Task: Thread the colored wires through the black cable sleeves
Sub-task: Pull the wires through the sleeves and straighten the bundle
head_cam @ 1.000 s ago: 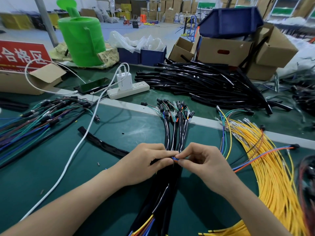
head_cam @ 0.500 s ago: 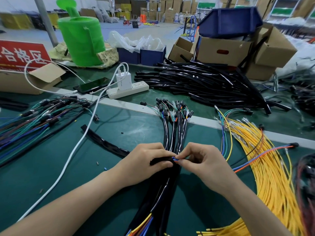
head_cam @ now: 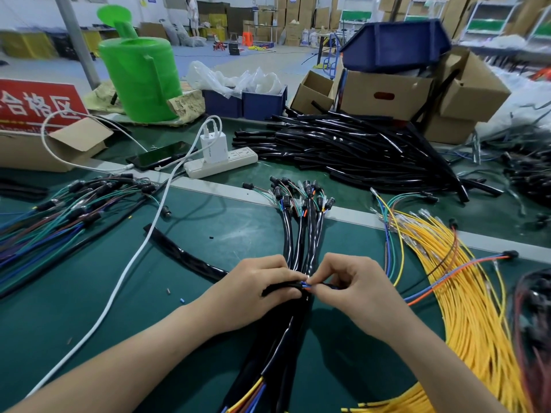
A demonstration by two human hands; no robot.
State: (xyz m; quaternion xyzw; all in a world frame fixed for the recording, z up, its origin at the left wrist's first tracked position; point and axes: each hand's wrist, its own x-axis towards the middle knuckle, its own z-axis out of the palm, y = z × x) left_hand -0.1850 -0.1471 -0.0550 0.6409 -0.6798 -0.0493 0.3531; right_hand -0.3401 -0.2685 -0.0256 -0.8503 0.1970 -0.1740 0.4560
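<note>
1. Head view, the hands: the left hand (head_cam: 253, 293) grips the end of a black sleeve (head_cam: 278, 290) with its fingers (head_cam: 284, 274) curled round it, just above the green bench (head_cam: 89, 308). The right hand (head_cam: 360, 296) pinches the blue and orange wires (head_cam: 306, 284) right at the mouth of this sleeve. The two hands are nearly touching.
2. Head view, the wires: from the right hand the two wires run to the right over the bench and cross the heap of yellow wires (head_cam: 465, 308). Their tips are at the opening of the sleeve. How deep they sit inside, I cannot tell.
3. Head view, around the hands: under both hands lies a bundle of filled sleeves (head_cam: 301, 234), with small plugs at its far end. A pile of empty sleeves (head_cam: 357, 150) lies further back, well apart from the hands.
4. Head view, how the things will handle: the wires look thin, light and limp, so I think they will bend if pushed from far behind. It is better to pinch them close to the tips and feed them in short pushes. The sleeve looks soft and glossy, maybe slippery. I would hold it just behind the mouth, gently, so that the opening is not pressed flat.
</note>
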